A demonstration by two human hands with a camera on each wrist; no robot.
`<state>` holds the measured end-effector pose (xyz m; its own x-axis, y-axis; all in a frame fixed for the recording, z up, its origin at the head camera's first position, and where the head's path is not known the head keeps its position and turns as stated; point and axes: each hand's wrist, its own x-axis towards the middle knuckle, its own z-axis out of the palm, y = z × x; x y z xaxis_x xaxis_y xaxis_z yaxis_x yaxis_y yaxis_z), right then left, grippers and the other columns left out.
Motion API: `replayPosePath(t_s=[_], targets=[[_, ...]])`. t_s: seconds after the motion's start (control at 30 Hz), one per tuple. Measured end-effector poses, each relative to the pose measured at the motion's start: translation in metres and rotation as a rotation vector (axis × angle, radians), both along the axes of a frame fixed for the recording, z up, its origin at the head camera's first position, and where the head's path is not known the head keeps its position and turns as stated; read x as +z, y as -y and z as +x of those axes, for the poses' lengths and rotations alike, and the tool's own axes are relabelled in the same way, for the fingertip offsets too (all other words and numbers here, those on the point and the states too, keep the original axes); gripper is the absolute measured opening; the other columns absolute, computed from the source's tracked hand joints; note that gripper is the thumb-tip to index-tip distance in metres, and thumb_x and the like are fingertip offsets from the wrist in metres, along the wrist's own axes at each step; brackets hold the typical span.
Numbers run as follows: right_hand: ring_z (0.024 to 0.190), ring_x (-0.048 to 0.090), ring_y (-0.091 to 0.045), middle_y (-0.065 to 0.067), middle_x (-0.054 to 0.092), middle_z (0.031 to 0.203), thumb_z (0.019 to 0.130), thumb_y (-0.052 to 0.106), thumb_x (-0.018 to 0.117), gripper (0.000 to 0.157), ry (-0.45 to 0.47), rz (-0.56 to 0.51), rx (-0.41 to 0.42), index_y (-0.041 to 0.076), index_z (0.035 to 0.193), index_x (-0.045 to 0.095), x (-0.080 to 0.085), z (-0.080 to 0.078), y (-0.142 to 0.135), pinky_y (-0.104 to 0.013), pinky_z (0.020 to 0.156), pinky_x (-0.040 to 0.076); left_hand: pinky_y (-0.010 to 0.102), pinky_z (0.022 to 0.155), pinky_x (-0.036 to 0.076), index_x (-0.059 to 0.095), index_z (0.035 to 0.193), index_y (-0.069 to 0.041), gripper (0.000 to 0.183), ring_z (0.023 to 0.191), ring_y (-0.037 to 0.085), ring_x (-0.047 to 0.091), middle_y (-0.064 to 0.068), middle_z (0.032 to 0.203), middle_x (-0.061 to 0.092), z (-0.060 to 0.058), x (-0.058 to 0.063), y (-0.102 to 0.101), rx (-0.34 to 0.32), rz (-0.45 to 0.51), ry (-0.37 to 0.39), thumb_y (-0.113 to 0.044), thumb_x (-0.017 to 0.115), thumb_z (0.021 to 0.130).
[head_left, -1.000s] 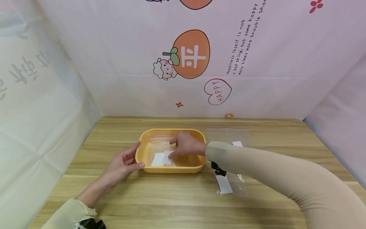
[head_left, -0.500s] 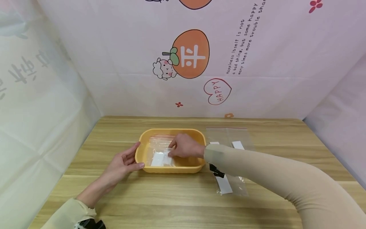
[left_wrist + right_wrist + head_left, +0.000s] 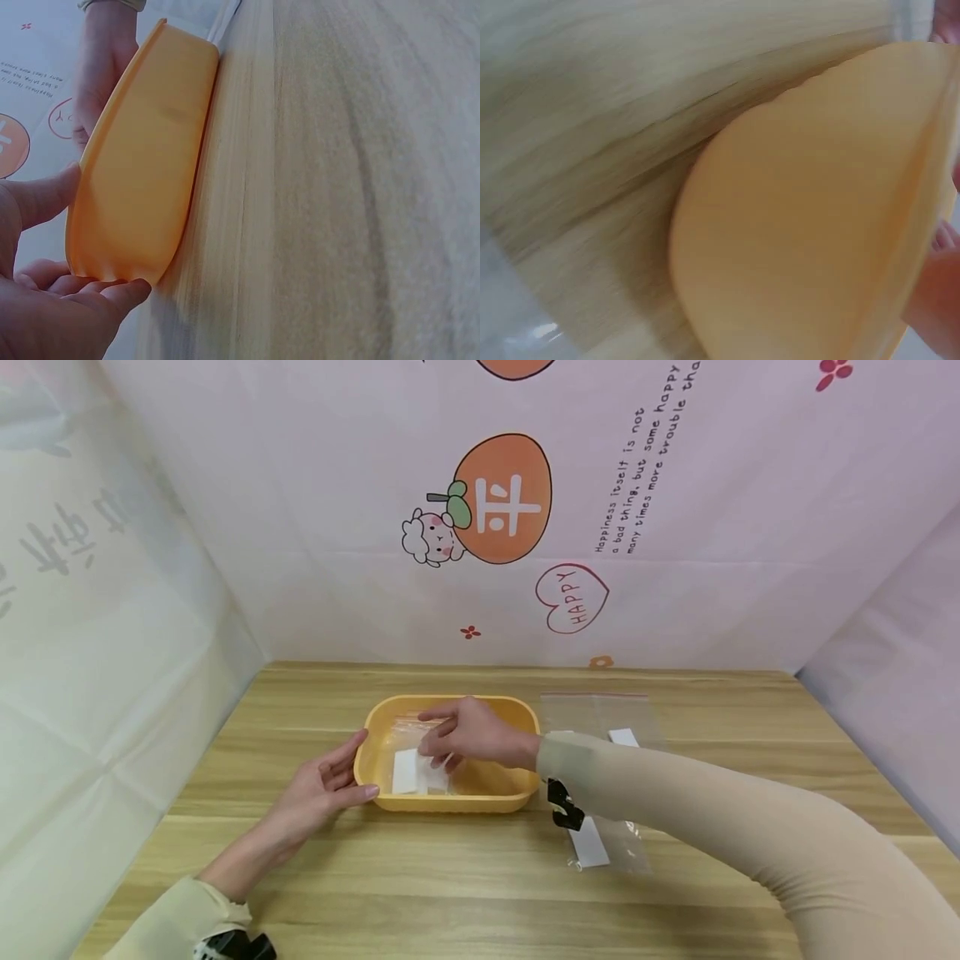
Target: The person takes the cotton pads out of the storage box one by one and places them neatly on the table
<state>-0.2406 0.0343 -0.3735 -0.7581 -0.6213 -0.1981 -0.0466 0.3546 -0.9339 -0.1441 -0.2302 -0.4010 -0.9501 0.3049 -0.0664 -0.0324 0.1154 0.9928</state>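
Observation:
A yellow plastic basin (image 3: 457, 805) stands on the table with small clear zip-lock bags (image 3: 407, 772) inside, white labels on them. My left hand (image 3: 318, 793) grips the basin's left end, thumb at the front corner and fingers along the side; the left wrist view shows the fingertips against the basin wall (image 3: 142, 165). My right hand (image 3: 472, 732) reaches in over the right rim and pinches a zip-lock bag near the white labels, index finger stretched to the left. In the right wrist view the basin wall (image 3: 802, 210) hides most of that hand.
A larger clear zip-lock bag (image 3: 600, 714) with white labels (image 3: 588, 843) lies flat to the right of the basin, partly under the right sleeve (image 3: 690, 793). The wood-grain table (image 3: 420, 893) meets a printed cloth backdrop (image 3: 337, 568) behind and at both sides.
My right hand has shifted slightly left and up inside the basin, its index finger now stretched out. The bags under it have shifted a little. The left hand keeps its hold.

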Motion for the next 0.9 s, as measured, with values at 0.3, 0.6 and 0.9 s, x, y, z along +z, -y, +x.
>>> replayPosePath(t_s=[0.3, 0.6, 0.9], targets=[[0.063, 0.069, -0.019, -0.015, 0.076, 0.094, 0.094, -0.007, 0.074, 0.076, 0.173, -0.010, 0.022, -0.009, 0.159, 0.035, 0.006, 0.003, 0.007, -0.033, 0.060, 0.063, 0.023, 0.106, 0.045, 0.018, 0.166, 0.001, 0.090, 0.153, 0.040, 0.026, 0.023, 0.171, 0.014, 0.000, 0.001, -0.001, 0.003, -0.008, -0.010, -0.005, 0.076, 0.098], [0.066, 0.073, -0.020, -0.024, 0.061, 0.143, 0.092, -0.004, 0.079, 0.075, 0.122, 0.029, 0.017, -0.006, 0.157, 0.042, 0.012, 0.000, -0.003, -0.035, 0.064, 0.064, 0.023, 0.104, 0.047, 0.017, 0.167, 0.001, 0.089, 0.153, 0.041, 0.026, 0.024, 0.171, 0.014, 0.000, 0.001, -0.001, -0.003, -0.018, -0.018, -0.005, 0.075, 0.098], [0.066, 0.073, -0.019, -0.020, 0.057, 0.150, 0.093, -0.003, 0.079, 0.076, 0.073, 0.018, 0.033, -0.004, 0.159, 0.041, 0.031, 0.004, -0.015, -0.040, 0.071, 0.065, 0.023, 0.104, 0.047, 0.017, 0.167, 0.000, 0.089, 0.153, 0.041, 0.025, 0.024, 0.171, 0.013, 0.001, 0.002, 0.000, -0.003, -0.024, -0.019, -0.004, 0.074, 0.099]])
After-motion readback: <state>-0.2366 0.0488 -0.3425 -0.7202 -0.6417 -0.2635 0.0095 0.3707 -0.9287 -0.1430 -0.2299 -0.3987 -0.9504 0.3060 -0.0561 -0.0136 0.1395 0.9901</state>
